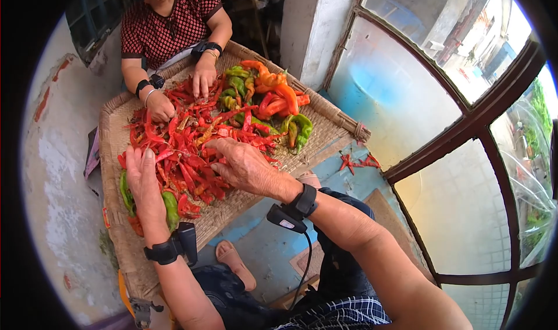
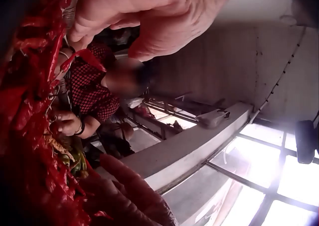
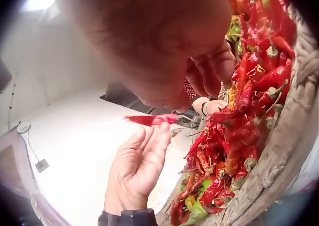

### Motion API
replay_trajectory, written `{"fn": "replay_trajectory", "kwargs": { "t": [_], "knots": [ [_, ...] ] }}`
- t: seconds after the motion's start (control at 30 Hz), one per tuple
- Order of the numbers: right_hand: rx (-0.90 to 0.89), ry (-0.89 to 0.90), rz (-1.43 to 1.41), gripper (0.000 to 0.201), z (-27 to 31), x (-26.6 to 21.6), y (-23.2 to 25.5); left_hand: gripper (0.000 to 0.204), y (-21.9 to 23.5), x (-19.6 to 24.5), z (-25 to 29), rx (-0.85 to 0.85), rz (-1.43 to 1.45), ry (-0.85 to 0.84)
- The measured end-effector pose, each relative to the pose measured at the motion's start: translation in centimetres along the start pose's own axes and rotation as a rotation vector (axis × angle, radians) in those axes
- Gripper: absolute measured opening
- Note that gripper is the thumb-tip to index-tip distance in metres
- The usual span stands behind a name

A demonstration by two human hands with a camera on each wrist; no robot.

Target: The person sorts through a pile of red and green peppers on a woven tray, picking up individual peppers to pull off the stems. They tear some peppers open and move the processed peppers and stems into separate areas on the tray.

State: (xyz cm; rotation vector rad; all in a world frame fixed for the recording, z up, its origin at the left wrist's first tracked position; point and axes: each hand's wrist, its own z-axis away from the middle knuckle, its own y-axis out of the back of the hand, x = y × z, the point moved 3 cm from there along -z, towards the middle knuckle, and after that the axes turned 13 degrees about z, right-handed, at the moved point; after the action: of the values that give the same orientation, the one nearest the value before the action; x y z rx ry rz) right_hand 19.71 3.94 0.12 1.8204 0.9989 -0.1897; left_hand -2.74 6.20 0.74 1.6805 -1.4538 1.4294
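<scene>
My left hand [image 1: 145,187] is upright at the left of the red pepper heap [image 1: 189,173], its fingers nearly straight. In the right wrist view, a red pepper [image 3: 149,120] lies against the fingertips of this left hand [image 3: 137,171], with the thumb apart from it. That pepper [image 2: 89,59] also shows below my left fingers in the left wrist view. Over the heap, my right hand [image 1: 247,164] points leftward with its fingers relaxed and a gap between thumb and index finger. Nothing is visible in its grasp; the right wrist view blurs much of it.
Across the woven tray [image 1: 256,205], another person [image 1: 174,28] has both hands in the peppers. Green peppers [image 1: 302,129] and orange ones [image 1: 267,80] lie at the tray's far right. A few red peppers [image 1: 359,161] are beyond its right edge, near the glazed window frame.
</scene>
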Motion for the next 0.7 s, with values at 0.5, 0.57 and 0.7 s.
{"fn": "replay_trajectory", "kwargs": {
  "t": [0.5, 0.57, 0.7],
  "knots": [
    [-0.302, 0.035, 0.335, 0.023, 1.5, 0.9, -1.4, 0.026, -3.1, -1.9, 4.2, -0.933, -0.977, 0.078],
    [-0.307, 0.024, 0.352, 0.023, 1.5, 0.8, -1.1, 0.023, -3.5, -1.8, 4.2, -0.952, -0.974, 0.053],
    [-0.306, -0.035, 0.359, 0.029, 1.3, 1.3, -0.9, 0.022, -4.0, 0.1, 4.2, -0.78, -0.885, 0.081]
  ]
}}
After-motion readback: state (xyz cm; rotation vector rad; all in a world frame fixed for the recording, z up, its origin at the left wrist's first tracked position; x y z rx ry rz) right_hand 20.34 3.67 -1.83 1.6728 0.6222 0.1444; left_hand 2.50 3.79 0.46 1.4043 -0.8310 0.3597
